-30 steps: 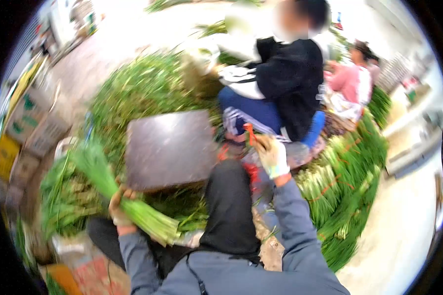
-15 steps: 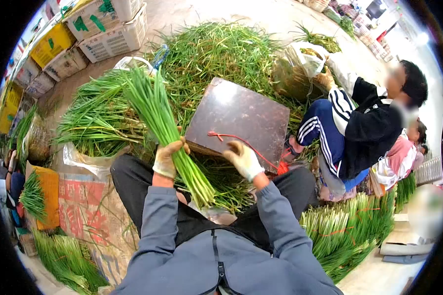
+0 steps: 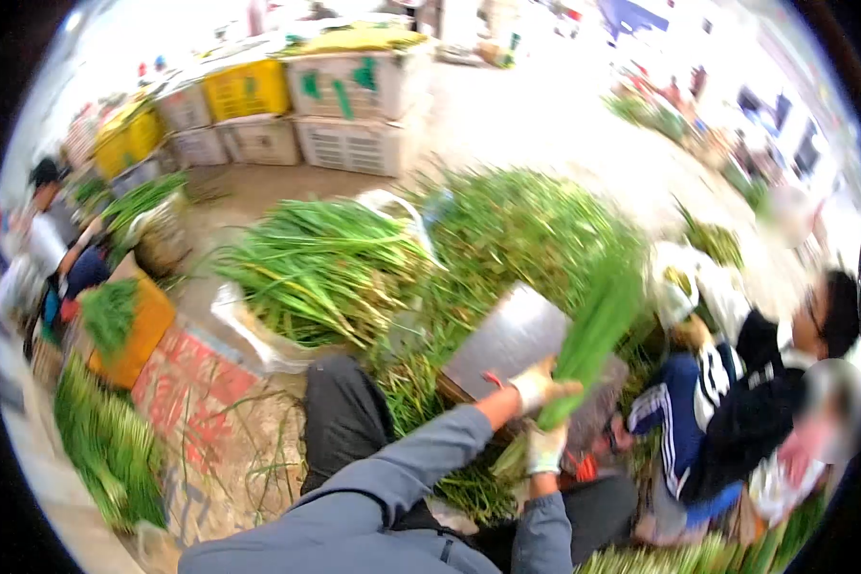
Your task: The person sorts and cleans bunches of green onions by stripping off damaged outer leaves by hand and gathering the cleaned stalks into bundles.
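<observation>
A bunch of long green stalks slants up over the dark board, its leafy end blurred. My left hand, in a pale glove, is closed on the stalks near the board's front edge. Just below it, my gloved right hand is closed around the lower stems. Part of a red tie shows on the board beside my left wrist; the bunch and my hands hide much of the board.
Loose green stalks lie ahead on the left, with a larger heap behind the board. A person sits close on the right, another person at far left. Stacked crates stand behind. Bundled greens lie at lower left.
The view has swung left. The bunch has moved to the right across the board, and my left hand has gone with it. My right hand, empty before, has closed on the lower stems.
</observation>
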Demonstrator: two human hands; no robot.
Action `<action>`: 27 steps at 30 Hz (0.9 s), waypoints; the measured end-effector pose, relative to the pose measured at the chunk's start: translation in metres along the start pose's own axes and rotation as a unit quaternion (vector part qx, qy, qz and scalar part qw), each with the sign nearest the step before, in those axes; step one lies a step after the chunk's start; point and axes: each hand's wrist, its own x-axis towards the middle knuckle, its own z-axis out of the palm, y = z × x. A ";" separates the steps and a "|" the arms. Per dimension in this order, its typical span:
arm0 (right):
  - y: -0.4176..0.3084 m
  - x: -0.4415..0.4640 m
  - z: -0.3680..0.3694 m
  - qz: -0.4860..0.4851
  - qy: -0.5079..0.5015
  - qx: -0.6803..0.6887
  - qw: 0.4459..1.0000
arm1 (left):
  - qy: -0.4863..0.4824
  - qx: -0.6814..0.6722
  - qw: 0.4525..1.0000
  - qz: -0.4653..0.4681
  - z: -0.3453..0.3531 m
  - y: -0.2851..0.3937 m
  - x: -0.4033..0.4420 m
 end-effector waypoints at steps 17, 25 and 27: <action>0.090 0.112 -0.046 0.144 -0.075 -0.495 0.853 | 0.171 0.043 0.984 -0.007 -0.168 -0.042 -0.139; -0.050 0.081 0.076 -0.180 -0.182 -0.417 0.872 | 0.538 -0.180 0.823 0.005 -0.311 -0.095 -0.155; -0.120 0.066 0.141 -0.246 -0.233 -0.379 0.861 | 0.517 -0.226 0.825 -0.035 -0.315 -0.088 -0.153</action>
